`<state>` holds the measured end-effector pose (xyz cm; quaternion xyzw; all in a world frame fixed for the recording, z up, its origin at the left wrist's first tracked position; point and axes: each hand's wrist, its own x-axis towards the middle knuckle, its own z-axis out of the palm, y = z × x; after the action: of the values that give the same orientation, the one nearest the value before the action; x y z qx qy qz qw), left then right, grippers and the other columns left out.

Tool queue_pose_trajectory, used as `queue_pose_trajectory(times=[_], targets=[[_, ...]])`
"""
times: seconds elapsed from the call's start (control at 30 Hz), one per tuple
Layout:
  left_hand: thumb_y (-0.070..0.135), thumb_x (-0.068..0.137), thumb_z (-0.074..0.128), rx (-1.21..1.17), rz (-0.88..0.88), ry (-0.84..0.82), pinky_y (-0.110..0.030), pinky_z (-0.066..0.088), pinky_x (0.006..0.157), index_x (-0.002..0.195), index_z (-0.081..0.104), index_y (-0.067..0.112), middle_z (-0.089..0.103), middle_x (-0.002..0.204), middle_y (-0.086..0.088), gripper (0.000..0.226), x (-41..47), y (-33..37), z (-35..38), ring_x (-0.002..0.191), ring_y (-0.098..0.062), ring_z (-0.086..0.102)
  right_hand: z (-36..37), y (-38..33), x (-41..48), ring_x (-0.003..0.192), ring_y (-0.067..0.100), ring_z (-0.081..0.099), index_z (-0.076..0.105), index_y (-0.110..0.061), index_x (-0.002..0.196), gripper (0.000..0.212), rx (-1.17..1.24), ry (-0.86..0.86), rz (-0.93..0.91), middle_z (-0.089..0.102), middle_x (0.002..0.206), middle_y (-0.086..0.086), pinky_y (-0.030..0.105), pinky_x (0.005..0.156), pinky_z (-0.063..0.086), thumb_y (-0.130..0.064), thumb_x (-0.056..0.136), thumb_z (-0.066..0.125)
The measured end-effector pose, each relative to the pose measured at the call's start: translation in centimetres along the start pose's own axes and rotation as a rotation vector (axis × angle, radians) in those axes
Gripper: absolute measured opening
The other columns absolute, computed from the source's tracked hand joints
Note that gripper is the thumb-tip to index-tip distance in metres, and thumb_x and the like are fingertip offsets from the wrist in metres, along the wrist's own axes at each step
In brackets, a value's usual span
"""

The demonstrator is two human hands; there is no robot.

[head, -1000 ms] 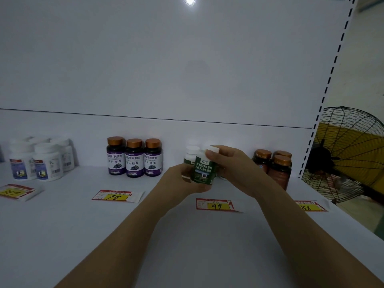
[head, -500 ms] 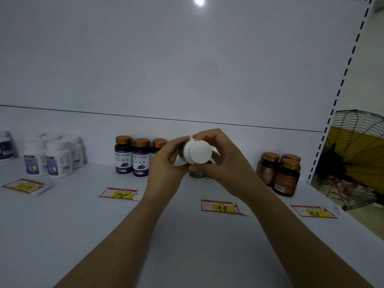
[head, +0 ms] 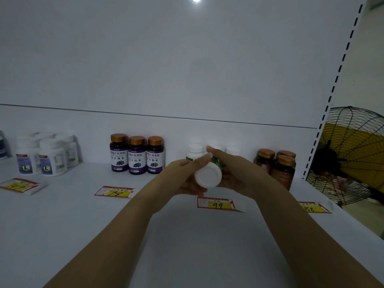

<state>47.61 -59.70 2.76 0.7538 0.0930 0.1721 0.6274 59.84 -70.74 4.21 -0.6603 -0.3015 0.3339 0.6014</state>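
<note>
A green bottle with a white cap (head: pixel 208 176) is held above the white shelf (head: pixel 83 221), tipped so its cap faces me. My left hand (head: pixel 182 177) grips it from the left, thumb over the top. My right hand (head: pixel 239 173) holds it from the right, fingers wrapped round its body. Most of the green label is hidden by my fingers. Behind my hands stand more white-capped green bottles (head: pixel 194 151), partly hidden.
Three purple bottles with copper caps (head: pixel 137 155) stand at the back. White bottles (head: pixel 44 156) sit at the left, brown bottles (head: pixel 278 165) at the right. Price tags 78 (head: pixel 114 192), 99 (head: pixel 218 204) and 158 (head: pixel 313 207) lie on the shelf. A fan (head: pixel 353 154) stands right.
The bottle went from upright to tipped with its cap toward me. Since half a second ago both hands have lowered it slightly toward the shelf.
</note>
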Motion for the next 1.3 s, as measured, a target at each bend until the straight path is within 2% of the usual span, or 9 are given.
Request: queue_pose_trajectory(times=[0.13, 0.2, 0.3, 0.4, 0.63, 0.77, 1.0, 1.17, 1.3], targets=[[0.053, 0.064, 0.065, 0.036, 0.007, 0.004, -0.033, 0.057, 0.084, 0.097, 0.059, 0.024, 0.072, 0.093, -0.003, 0.044, 0.1, -0.2, 0.0, 0.084, -0.021, 0.071, -0.2, -0.2, 0.2, 0.099, 0.029, 0.069, 0.059, -0.009, 0.120, 0.049, 0.004, -0.007, -0.035, 0.070, 0.109, 0.015, 0.039, 0.087, 0.056, -0.044, 0.085, 0.063], [0.044, 0.068, 0.072, 0.177, 0.050, 0.033, -0.025, 0.055, 0.082, 0.093, 0.055, 0.036, 0.069, 0.092, 0.010, 0.031, 0.3, -0.6, 0.1, 0.085, -0.010, 0.069, -0.3, -0.5, 0.1, 0.102, 0.029, 0.067, 0.058, -0.007, 0.121, 0.041, -0.024, -0.002, -0.095, 0.068, 0.112, 0.015, 0.041, 0.090, 0.055, -0.034, 0.090, 0.061], [0.037, 0.070, 0.078, 0.458, 0.125, 0.107, -0.009, 0.047, 0.071, 0.102, 0.047, 0.041, 0.061, 0.090, 0.021, 0.045, 0.2, -1.4, 0.4, 0.081, 0.005, 0.060, -0.3, -0.7, -0.4, 0.102, 0.021, 0.065, 0.058, -0.014, 0.123, 0.038, -0.284, 0.059, -0.204, 0.066, 0.111, 0.007, 0.035, 0.090, 0.055, -0.031, 0.089, 0.063], [0.037, 0.072, 0.077, 0.563, 0.189, 0.189, -0.005, 0.040, 0.069, 0.120, 0.048, 0.033, 0.058, 0.099, 0.017, 0.057, 0.3, -1.9, 0.3, 0.086, 0.003, 0.056, -0.3, -0.9, -0.6, 0.097, 0.018, 0.065, 0.059, -0.019, 0.123, 0.042, -0.423, 0.158, -0.286, 0.066, 0.106, 0.004, 0.032, 0.086, 0.056, -0.032, 0.085, 0.068], [0.047, 0.098, 0.036, 1.072, -0.014, 0.099, -0.031, 0.021, 0.113, 0.147, 0.025, 0.014, 0.026, 0.153, -0.004, 0.061, 0.7, -3.6, -0.2, 0.141, -0.018, 0.020, -2.2, -0.6, 0.2, 0.094, 0.011, 0.057, 0.056, -0.019, 0.124, 0.044, -0.604, 0.560, -0.451, 0.060, 0.108, -0.002, 0.021, 0.074, 0.045, -0.029, 0.084, 0.070], [0.039, 0.102, 0.026, 1.179, -0.116, 0.056, -0.032, 0.012, 0.117, 0.149, 0.017, 0.008, 0.016, 0.157, -0.009, 0.057, 1.1, -4.6, -0.6, 0.145, -0.022, 0.011, -2.7, 0.6, 1.3, 0.103, 0.018, 0.058, 0.055, -0.012, 0.125, 0.045, -0.660, 0.607, -0.435, 0.063, 0.117, 0.007, 0.029, 0.086, 0.048, -0.026, 0.085, 0.069], [0.037, 0.103, 0.017, 1.285, -0.137, -0.004, -0.032, 0.007, 0.117, 0.150, 0.008, 0.008, 0.005, 0.159, -0.010, 0.056, 1.4, -5.4, -0.7, 0.146, -0.023, 0.006, -2.8, 2.2, 2.6, 0.100, 0.021, 0.057, 0.055, -0.015, 0.124, 0.045, -0.818, 0.568, -0.372, 0.058, 0.115, 0.010, 0.024, 0.077, 0.042, -0.028, 0.084, 0.069], [0.037, 0.103, 0.015, 1.300, -0.142, -0.007, -0.033, 0.006, 0.118, 0.150, 0.006, 0.008, 0.004, 0.159, -0.010, 0.057, 1.4, -5.6, -0.7, 0.147, -0.022, 0.004, -2.4, 2.0, 2.3, 0.111, 0.026, 0.051, 0.047, -0.018, 0.132, 0.054, -0.865, 0.543, -0.350, 0.047, 0.127, 0.012, 0.028, 0.086, 0.041, -0.029, 0.084, 0.068], [0.038, 0.103, 0.014, 1.302, -0.159, -0.023, -0.033, 0.005, 0.118, 0.151, 0.004, 0.008, 0.002, 0.159, -0.009, 0.057, 1.6, -5.5, -0.6, 0.147, -0.022, 0.002, -0.2, -0.5, 2.4, 0.123, 0.029, 0.040, 0.049, -0.012, 0.133, 0.049, -1.016, 0.624, -0.591, 0.045, 0.132, 0.013, 0.026, 0.096, 0.028, -0.025, 0.089, 0.063]])
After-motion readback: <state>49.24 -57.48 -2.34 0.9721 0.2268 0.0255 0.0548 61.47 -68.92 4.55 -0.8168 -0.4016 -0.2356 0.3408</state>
